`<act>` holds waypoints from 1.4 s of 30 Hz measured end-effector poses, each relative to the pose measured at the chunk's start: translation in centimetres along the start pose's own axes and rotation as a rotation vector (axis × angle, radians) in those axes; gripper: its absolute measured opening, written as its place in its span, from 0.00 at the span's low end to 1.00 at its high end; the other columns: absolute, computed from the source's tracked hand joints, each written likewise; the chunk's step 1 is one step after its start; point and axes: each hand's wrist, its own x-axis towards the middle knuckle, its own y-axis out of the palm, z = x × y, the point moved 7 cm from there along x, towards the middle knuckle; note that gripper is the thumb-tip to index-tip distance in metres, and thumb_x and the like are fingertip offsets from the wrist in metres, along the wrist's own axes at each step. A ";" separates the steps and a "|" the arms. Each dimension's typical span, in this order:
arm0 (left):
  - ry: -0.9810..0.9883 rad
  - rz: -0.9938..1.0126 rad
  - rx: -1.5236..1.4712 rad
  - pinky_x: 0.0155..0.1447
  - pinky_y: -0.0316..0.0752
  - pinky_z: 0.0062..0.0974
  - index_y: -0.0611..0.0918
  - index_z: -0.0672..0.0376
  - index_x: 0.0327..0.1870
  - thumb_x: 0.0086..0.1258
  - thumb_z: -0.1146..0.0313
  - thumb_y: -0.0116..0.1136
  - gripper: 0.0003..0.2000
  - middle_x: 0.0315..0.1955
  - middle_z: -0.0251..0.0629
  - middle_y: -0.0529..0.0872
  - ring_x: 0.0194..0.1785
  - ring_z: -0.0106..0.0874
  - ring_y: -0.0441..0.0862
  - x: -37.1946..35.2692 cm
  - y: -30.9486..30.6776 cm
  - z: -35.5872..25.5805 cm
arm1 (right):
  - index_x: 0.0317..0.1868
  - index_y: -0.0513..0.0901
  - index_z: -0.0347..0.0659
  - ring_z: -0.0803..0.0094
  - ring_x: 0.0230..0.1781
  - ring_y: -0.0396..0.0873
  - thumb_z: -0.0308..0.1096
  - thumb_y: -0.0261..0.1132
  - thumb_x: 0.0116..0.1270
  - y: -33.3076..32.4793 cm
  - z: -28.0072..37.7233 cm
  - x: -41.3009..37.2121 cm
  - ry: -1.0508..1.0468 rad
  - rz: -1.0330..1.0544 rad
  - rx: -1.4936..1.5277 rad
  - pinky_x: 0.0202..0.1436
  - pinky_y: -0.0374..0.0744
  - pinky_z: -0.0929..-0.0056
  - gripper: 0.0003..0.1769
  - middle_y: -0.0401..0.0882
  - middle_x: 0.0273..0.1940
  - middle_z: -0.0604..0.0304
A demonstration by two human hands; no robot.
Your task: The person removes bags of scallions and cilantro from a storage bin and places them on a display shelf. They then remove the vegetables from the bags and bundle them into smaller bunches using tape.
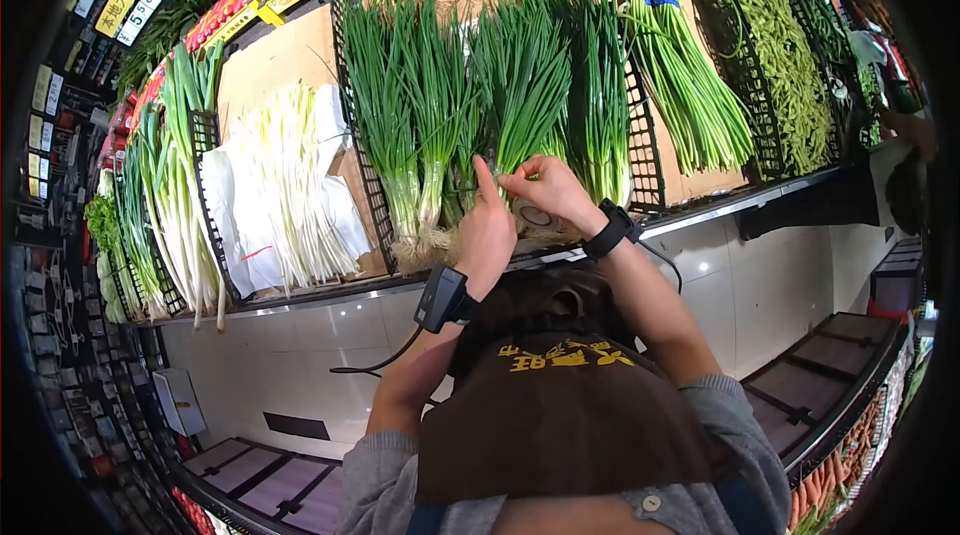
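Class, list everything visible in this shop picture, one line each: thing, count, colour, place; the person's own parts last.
scallions: several bunches, green with white ends, middle bin
pale chives: one heap, yellow-white, left of scallions
large green onions: several, green-white, far left
banded stalks: one bundle, green, right of scallions
bean pods: one heap, green, far right
carrots: several, orange, bottom right
wire dividers: several, black, between bins
apron: one, brown, yellow print, bottom centre
wrist devices: two, black, one per wrist
left hand: one, touching a scallion bunch
right hand: one, fingertips on same bunch
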 end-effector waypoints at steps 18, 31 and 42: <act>-0.325 0.697 -2.163 0.30 0.68 0.18 0.71 0.58 0.51 0.73 0.58 0.41 0.15 0.33 0.35 0.75 0.21 0.18 0.65 -2.0 1.0 -2.1 | 0.35 0.80 0.36 0.84 0.25 0.73 0.40 0.65 0.61 0.7 -2.3 -2.7 0.163 0.434 0.739 0.28 0.72 0.84 0.13 0.79 0.30 0.64; -0.391 0.616 -1.218 0.32 0.77 0.20 0.70 0.62 0.46 0.70 0.64 0.49 0.12 0.23 0.27 0.72 0.25 0.21 0.75 -2.9 4.5 0.6 | 0.20 0.79 0.35 0.82 0.13 0.68 0.46 0.67 0.58 -1.9 2.9 -2.6 -0.429 -0.075 -0.431 0.17 0.66 0.79 0.21 0.70 0.13 0.64; -0.075 1.071 -1.763 0.34 0.76 0.22 0.70 0.68 0.48 0.69 0.59 0.48 0.18 0.27 0.35 0.75 0.32 0.26 0.77 -5.0 -0.2 -3.5 | 0.42 0.81 0.33 0.76 0.31 0.79 0.39 0.66 0.58 0.7 -1.5 -2.9 0.080 0.611 0.752 0.38 0.77 0.79 0.17 0.81 0.41 0.55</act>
